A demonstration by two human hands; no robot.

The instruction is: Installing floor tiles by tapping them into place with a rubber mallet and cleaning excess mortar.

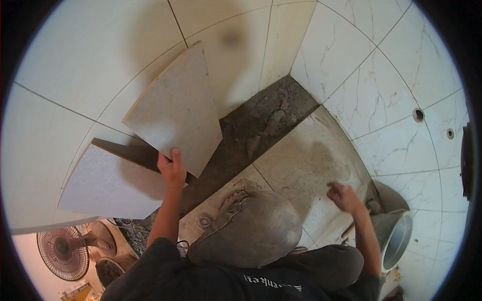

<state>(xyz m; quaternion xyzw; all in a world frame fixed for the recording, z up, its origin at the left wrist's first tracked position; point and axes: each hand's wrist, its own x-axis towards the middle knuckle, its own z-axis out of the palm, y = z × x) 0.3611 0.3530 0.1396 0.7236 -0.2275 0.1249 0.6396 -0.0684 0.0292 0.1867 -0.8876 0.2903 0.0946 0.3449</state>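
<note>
My left hand (173, 169) grips the lower edge of a pale grey floor tile (175, 105), thumb on its face and fingers behind. The tile is tilted up in front of the left wall, over a strip of dark, rough mortar (273, 118). A second pale tile (115, 183) lies to the left of that hand, its dark edge showing. My right hand (344, 197) hangs above the laid floor tiles (301, 173) on the right, fingers curled in, with nothing visible in them.
A grey bucket (396, 241) lies tipped at the right. Near my knee sits a round floor drain (203, 221). At lower left are a fan (63, 251) and another bucket (109, 271). Tiled walls meet at the far corner; the right one (371, 100) has pipe holes.
</note>
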